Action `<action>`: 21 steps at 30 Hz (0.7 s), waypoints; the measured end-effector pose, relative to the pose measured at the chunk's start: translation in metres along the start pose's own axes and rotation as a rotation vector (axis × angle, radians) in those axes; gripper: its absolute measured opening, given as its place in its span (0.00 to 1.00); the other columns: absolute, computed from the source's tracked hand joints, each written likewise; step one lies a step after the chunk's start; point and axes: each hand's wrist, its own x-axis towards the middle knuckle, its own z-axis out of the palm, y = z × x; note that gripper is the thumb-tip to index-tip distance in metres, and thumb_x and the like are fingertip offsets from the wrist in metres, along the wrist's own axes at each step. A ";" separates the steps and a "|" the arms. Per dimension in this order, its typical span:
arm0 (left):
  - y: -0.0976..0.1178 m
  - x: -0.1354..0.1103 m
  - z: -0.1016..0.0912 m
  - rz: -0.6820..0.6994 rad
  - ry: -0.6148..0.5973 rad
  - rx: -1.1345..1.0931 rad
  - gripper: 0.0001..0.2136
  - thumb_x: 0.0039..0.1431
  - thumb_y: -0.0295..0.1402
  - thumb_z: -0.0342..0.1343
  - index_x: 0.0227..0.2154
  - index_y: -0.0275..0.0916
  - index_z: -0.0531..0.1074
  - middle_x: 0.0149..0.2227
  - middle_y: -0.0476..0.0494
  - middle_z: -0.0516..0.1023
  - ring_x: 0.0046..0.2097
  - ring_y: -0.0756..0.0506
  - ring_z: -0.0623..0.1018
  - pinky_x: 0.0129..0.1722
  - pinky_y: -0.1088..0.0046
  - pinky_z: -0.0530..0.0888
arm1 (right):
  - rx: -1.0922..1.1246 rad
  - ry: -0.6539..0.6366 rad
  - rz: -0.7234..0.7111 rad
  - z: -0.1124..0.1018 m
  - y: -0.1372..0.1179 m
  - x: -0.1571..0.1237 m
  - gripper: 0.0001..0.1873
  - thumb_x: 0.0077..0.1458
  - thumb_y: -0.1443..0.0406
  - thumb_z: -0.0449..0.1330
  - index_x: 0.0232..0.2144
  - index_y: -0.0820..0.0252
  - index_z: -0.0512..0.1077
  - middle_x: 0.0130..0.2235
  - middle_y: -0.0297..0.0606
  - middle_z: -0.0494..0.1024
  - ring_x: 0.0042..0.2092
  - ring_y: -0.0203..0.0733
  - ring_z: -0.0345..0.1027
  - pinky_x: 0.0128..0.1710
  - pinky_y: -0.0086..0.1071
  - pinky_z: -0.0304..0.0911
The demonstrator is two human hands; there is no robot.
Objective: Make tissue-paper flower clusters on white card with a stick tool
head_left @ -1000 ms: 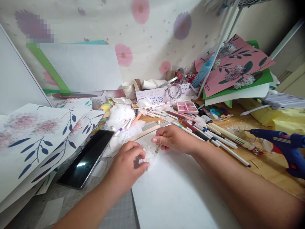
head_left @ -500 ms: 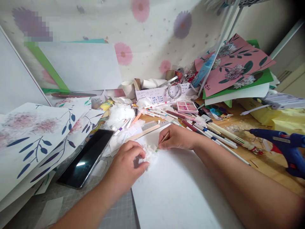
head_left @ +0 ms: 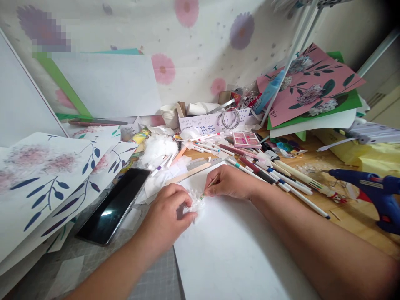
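Note:
My left hand (head_left: 167, 218) is closed in a pinch on a small white crumpled tissue piece (head_left: 196, 199) that lies on a white sheet of paper (head_left: 237, 250). My right hand (head_left: 229, 182) grips a thin pen (head_left: 208, 187) with a coloured tip, and the tip touches the tissue piece. Both forearms reach in from the bottom of the view.
A black phone (head_left: 114, 206) lies left of my hands beside flower-painted sheets (head_left: 46, 179). Several pens and markers (head_left: 275, 177) are scattered behind and right. A blue glue gun (head_left: 371, 187) rests at the right. A paper cup (head_left: 169, 116) stands near the wall.
My right hand turned the pen from lying under the fingers to a writing grip and brought its tip onto the tissue piece. My left hand stayed in place.

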 end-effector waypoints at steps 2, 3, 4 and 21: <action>0.000 0.000 0.000 -0.004 -0.001 -0.004 0.04 0.47 0.27 0.58 0.26 0.40 0.69 0.38 0.46 0.69 0.43 0.44 0.71 0.43 0.65 0.68 | 0.001 -0.016 0.001 0.000 0.000 0.000 0.05 0.43 0.66 0.64 0.25 0.63 0.76 0.22 0.31 0.74 0.26 0.33 0.64 0.27 0.27 0.55; 0.000 0.000 0.000 -0.005 -0.001 -0.006 0.04 0.47 0.27 0.58 0.26 0.40 0.69 0.38 0.46 0.69 0.43 0.44 0.71 0.43 0.65 0.68 | 0.013 -0.025 0.000 0.000 0.001 0.001 0.05 0.42 0.66 0.64 0.25 0.64 0.76 0.22 0.31 0.74 0.26 0.33 0.64 0.27 0.27 0.55; -0.001 -0.001 -0.001 -0.005 0.001 -0.008 0.04 0.47 0.27 0.58 0.27 0.40 0.69 0.38 0.46 0.69 0.43 0.44 0.71 0.44 0.65 0.69 | 0.034 -0.027 -0.002 -0.001 0.001 0.000 0.05 0.42 0.66 0.64 0.25 0.64 0.76 0.21 0.31 0.74 0.26 0.33 0.64 0.27 0.27 0.55; 0.001 0.000 -0.003 -0.030 0.004 -0.063 0.01 0.51 0.30 0.54 0.26 0.40 0.70 0.38 0.45 0.69 0.44 0.43 0.72 0.45 0.63 0.68 | -0.010 -0.145 -0.079 -0.001 -0.009 -0.009 0.06 0.46 0.65 0.63 0.26 0.64 0.75 0.25 0.32 0.74 0.27 0.32 0.63 0.28 0.25 0.57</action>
